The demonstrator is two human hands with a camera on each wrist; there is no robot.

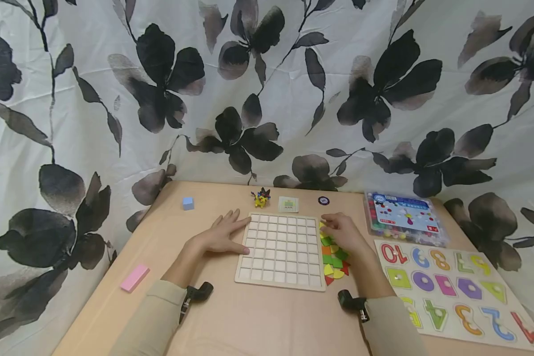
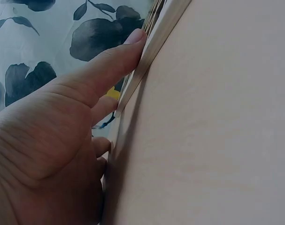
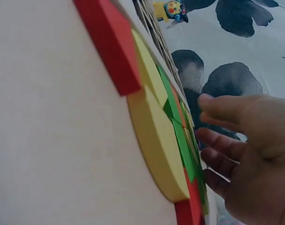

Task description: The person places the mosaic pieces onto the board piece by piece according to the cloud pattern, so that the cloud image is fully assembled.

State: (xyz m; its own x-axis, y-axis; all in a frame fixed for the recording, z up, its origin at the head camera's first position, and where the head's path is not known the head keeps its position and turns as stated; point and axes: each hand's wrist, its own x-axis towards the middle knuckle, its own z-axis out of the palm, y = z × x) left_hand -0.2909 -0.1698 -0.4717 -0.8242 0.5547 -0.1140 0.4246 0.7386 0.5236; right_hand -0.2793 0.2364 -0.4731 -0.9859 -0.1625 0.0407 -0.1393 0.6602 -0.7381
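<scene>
The right hand (image 1: 344,233) hid part of the coloured pieces (image 1: 334,262) beside the pale grid board (image 1: 281,250), fingers loosely spread over them, while the left hand (image 1: 222,234) lay flat against the board's left edge.

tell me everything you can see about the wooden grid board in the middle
The wooden grid board is a pale, unpainted square tray with a raised rim, divided by thin slats into rows of small square cells, all empty. It lies flat on the tan table. The left hand rests flat beside it, its thumb pressed against the left edge. Colored flat pieces lie in a pile along its right edge, where the right hand reaches over them.
</scene>
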